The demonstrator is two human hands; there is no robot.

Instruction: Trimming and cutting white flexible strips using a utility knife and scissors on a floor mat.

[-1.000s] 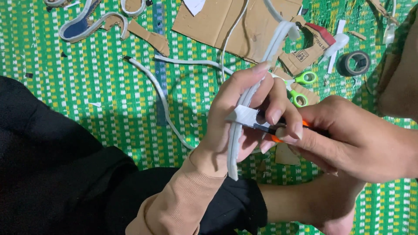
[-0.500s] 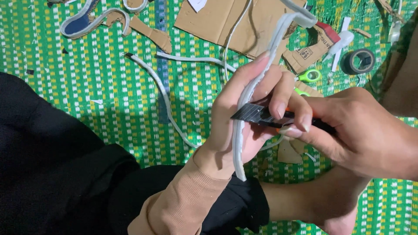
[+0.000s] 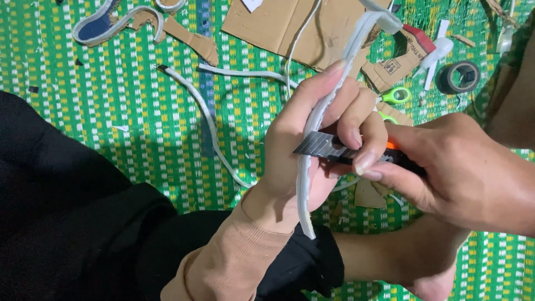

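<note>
My left hand (image 3: 312,139) grips a long, curved grey-white foam strip (image 3: 305,189) that runs up past my fingers toward the cardboard. My right hand (image 3: 457,167) holds an orange-handled utility knife (image 3: 334,149) whose dark segmented blade lies across the strip, just under my left fingertips. A tan sleeve covers my left wrist. Both hands hover above my lap and a bare foot (image 3: 412,256).
A green woven mat (image 3: 139,128) lies below. On it are cardboard pieces (image 3: 290,25), loose foam strips (image 3: 206,120), green-handled scissors (image 3: 397,96), a black tape roll (image 3: 460,77), a blue foam shoe-shaped cutout (image 3: 100,25) and a ruler.
The knife blade has slid left across the foam strip, showing more of its length. My left hand has tilted the strip slightly upward.
</note>
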